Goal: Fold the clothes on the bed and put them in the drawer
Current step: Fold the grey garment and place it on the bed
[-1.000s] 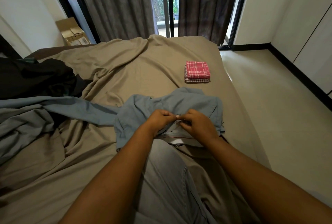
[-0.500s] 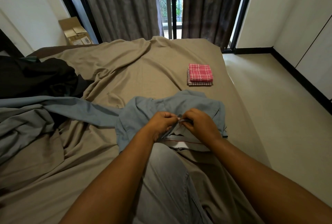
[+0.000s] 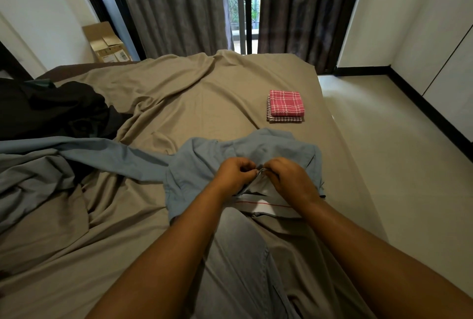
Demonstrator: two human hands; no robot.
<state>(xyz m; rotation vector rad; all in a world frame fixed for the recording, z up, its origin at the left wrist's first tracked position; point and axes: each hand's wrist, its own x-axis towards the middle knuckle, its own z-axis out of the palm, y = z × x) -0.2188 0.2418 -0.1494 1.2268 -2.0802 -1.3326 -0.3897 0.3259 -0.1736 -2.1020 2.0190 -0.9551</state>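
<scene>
Tan sheets cover the bed (image 3: pixel 204 103), all wrinkly, with grey curtains behind it. Near the bed's right side lies the blue shirt (image 3: pixel 199 165), bunched up. A long blue part trails off to the left.

Both hands are on the shirt. The left hand (image 3: pixel 234 175) and the right hand (image 3: pixel 289 177) each pinch a little bit of its front, close together, with fingers curled tight. I think they are doing up a button, but the spot is too small to tell for sure.

What could go wrong?
- The little bit of cloth could slip out of the pinch, because it is tiny and the fingers are crowded.
- The shirt is bunched, so folding it like this may make it lumpy.
- The long trailing part could twist or catch on the heap of grey-blue cloth (image 3: pixel 38 177).
- A hard tug could slide the shirt off to the floor (image 3: pixel 396 165), since the edge is near.
- A big sweep could knock the folded red checked cloth (image 3: pixel 286 103) crooked, as it sits just past the shirt.

Black clothes (image 3: pixel 58 111) wait on the left. No drawer shows.
</scene>
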